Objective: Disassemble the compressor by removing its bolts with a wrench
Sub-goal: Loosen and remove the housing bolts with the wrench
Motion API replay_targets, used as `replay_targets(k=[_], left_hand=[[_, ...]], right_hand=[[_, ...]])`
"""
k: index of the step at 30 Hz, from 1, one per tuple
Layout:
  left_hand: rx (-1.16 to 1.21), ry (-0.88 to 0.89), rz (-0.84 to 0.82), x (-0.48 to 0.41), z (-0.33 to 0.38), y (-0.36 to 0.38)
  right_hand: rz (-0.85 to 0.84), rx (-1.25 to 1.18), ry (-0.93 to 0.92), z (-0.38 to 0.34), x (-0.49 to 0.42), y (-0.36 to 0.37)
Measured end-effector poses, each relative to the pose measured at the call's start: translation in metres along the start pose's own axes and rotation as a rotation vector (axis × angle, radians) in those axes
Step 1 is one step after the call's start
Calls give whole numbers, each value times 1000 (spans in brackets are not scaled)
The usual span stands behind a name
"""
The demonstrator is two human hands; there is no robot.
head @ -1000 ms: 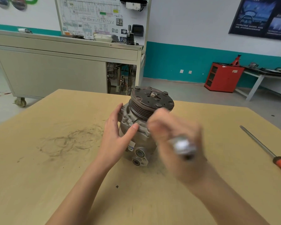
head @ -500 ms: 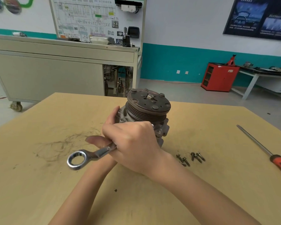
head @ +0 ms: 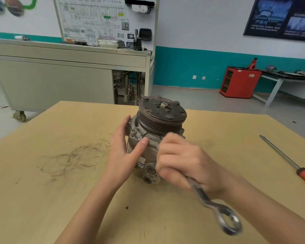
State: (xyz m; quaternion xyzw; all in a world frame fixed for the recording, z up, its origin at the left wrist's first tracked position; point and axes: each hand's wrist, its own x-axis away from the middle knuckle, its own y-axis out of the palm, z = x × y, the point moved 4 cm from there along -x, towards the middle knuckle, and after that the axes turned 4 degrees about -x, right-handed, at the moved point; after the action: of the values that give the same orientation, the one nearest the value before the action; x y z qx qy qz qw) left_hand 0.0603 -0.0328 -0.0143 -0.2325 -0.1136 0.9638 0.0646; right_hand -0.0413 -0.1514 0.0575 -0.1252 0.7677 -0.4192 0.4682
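Compressor point(head: 148, 152) stands upright near the middle of the tan table point(head: 51, 199), dark grooved pulley point(head: 163, 114) on top with a nut at its centre; two round ports point(head: 151, 170) face the person low on the front.

Left hand point(head: 124, 154) holds the compressor body from its left side; palm against the casing, thumb stretched across the front just under the flange, fingers reaching up round the far side; firm bracing hold.

Right hand point(head: 185, 164) is tight against the compressor's right front, fingers curled hard round the shank of the wrench point(head: 217, 206); wrench runs out from under the fist toward the near right, ring end free in the air and blurred; the other end is hidden by the fist, so I cannot tell whether it sits on a bolt.

Screwdriver point(head: 282, 155) lies on the table well to the right, apart from both hands, blade tip pointing away, orange handle at the frame edge.

Dark scuff marks point(head: 74, 157) on the table left of the left hand.

Behind the table: grey wheeled cart point(head: 51, 81) with a wiring diagram board point(head: 95, 20) above it; red cabinet point(head: 239, 81) by the teal wall; dark poster point(head: 282, 16) upper right.
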Motion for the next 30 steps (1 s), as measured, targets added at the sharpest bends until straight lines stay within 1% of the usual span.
replay_targets(k=[1, 3, 5, 7, 9, 12, 13, 14, 16, 19, 21, 24, 27, 29, 30], left_hand=[[-12, 12, 2, 0, -3, -1], [-16, -4, -2, 1, -3, -2], [-15, -12, -8, 1, -4, -1], [-28, -22, -17, 1, -2, -1], [-37, -25, -15, 2, -1, -2], [-40, -30, -10, 2, 0, -1], [-36, -31, -14, 2, 0, -1], [-38, -32, -15, 1, -1, -1], [-36, -33, -10, 2, 0, -1], [-34, -32, -2, 2, 0, -2], [-44, -27, -6, 2, 0, -1], [-63, -18, -3, 2, 0, -2], [-64, -15, 3, 2, -1, -2], [-54, -17, 12, 2, -2, -2], [-50, -20, 11, 2, -2, -2]], right_hand=[[-26, 68, 18, 3, 7, 0], [-1, 228, 53, 12, 22, -17], [24, 306, 147, 22, 27, -29], [25, 274, 217, 28, 32, -32], [82, 211, 265, 30, 37, -39], [307, -31, 368, 31, 48, -49], [358, -48, 359, 27, 49, -49], [393, 3, 330, 21, 47, -46], [424, 223, 243, 5, 39, -36], [411, 600, 171, -19, 19, -19], [388, 722, 168, -29, 7, -12], [338, 726, 191, -36, 0, -2], [347, 696, 185, -36, 4, 8], [419, 566, 192, -28, 19, 6], [464, 423, 229, -20, 31, 2]])
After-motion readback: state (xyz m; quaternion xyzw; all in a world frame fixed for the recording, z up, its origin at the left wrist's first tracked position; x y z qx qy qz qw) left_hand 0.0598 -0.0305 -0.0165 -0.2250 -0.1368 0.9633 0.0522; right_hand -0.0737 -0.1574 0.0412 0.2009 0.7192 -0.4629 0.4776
